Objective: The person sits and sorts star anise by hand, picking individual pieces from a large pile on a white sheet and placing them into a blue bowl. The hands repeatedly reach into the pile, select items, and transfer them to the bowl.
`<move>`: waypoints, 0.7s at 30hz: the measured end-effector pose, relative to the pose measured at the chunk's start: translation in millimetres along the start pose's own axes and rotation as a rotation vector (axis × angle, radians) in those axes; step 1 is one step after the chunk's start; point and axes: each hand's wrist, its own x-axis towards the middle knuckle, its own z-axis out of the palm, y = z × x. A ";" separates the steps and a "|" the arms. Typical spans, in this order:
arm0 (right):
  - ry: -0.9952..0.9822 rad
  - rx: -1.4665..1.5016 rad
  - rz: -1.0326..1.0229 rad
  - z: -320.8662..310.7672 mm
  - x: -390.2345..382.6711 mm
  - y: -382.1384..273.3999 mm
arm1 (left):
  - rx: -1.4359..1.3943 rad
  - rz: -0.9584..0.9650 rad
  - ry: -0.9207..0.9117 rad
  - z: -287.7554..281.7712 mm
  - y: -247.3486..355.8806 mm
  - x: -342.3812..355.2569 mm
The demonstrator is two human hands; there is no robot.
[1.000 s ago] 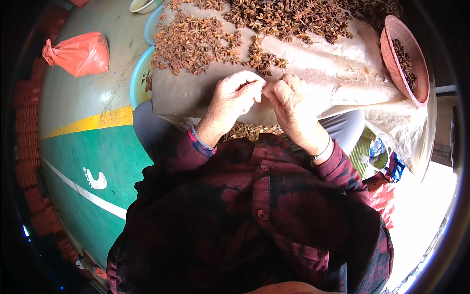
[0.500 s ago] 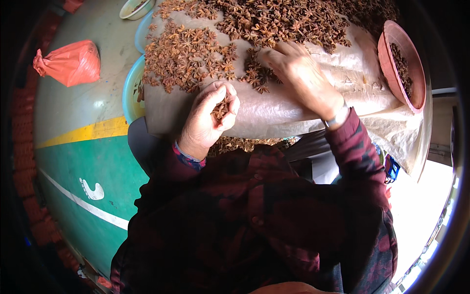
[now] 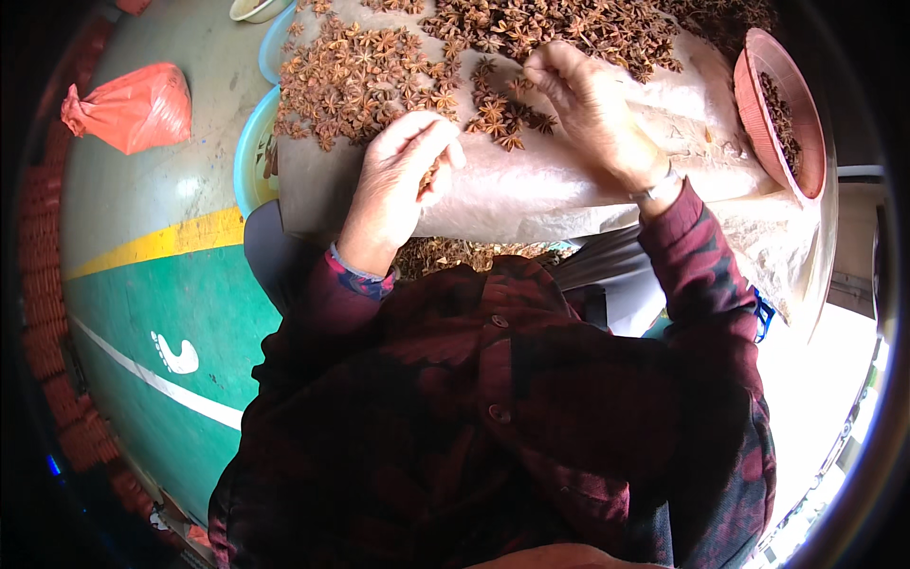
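Note:
Dried star anise is heaped at the far side of the covered table, a dark pile (image 3: 559,28). A looser spread of star anise (image 3: 351,81) lies at the left, and a small cluster (image 3: 502,116) sits between my hands. My left hand (image 3: 398,175) is curled at the table's near edge around several star anise pieces, only partly visible between thumb and fingers. Just right of the small cluster, my right hand (image 3: 599,119) is raised with thumb and fingertips pinched together. Whatever is in that pinch is too small to make out.
A pink basket (image 3: 806,114) with dark pieces inside stands at the right edge. Light-blue basins (image 3: 248,156) sit against the table's left side. A tied red bag (image 3: 142,106) rests on the floor. Pale plastic sheeting (image 3: 701,123) covers the table.
My right hand has drawn back from the small cluster, its fingers now pinched above the sheet. My left hand has turned so its back shows more, hiding most of the star anise it holds.

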 end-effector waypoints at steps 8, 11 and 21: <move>0.120 0.640 0.137 30.4 -60.7 -21.3 | 0.095 0.012 -0.137 37.7 -14.7 3.3; 0.175 0.519 0.117 44.4 -74.8 -28.4 | 0.110 -0.009 -0.096 45.2 -17.5 -0.7; 0.239 1.099 0.433 58.3 -90.9 -36.5 | 0.048 -0.070 -0.620 36.2 -8.7 -17.2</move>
